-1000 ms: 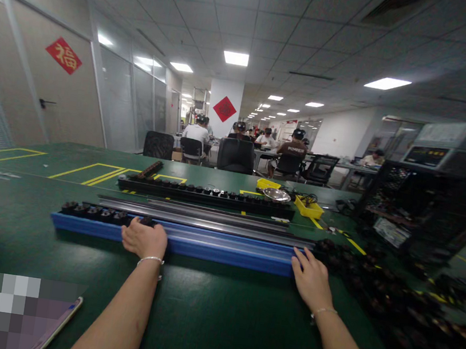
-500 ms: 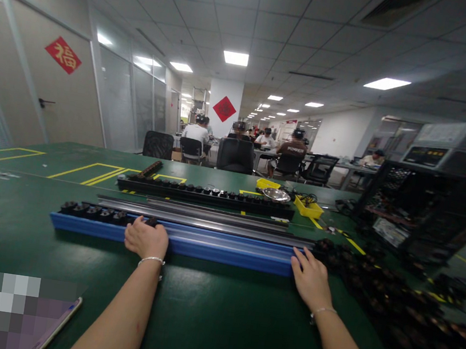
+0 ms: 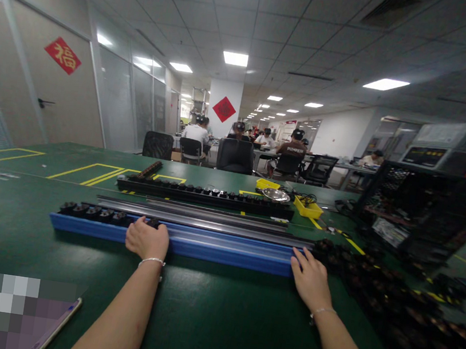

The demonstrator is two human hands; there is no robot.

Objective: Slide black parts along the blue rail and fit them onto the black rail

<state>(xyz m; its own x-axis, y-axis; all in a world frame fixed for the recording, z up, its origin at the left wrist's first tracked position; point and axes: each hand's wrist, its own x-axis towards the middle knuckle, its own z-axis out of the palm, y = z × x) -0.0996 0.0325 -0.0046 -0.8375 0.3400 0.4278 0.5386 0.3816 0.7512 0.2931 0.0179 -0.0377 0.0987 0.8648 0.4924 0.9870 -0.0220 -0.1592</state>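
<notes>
A long blue channel-shaped rail [image 3: 231, 250] lies lengthwise across the green table in front of me. Several small black parts [image 3: 93, 212] stand in a row in its left end. My left hand [image 3: 146, 238] is closed around one more such black part [image 3: 153, 223] at the rail, its fingers hiding most of it. Farther right, my right hand [image 3: 309, 275] rests with spread fingers on the rail's near edge and holds nothing. Just behind the rail lie grey metal strips [image 3: 192, 215].
A black rail [image 3: 207, 198] filled with black parts lies farther back. Yellow trays [image 3: 308, 208] and a metal dish [image 3: 276, 195] stand behind it. On the right are a heap of black parts [image 3: 397, 301] and an opened computer case [image 3: 417, 218]. A phone [image 3: 58, 326] lies front left.
Almost nothing differs. My left hand has shifted very slightly right along the blue rail, while my right hand stays in place.
</notes>
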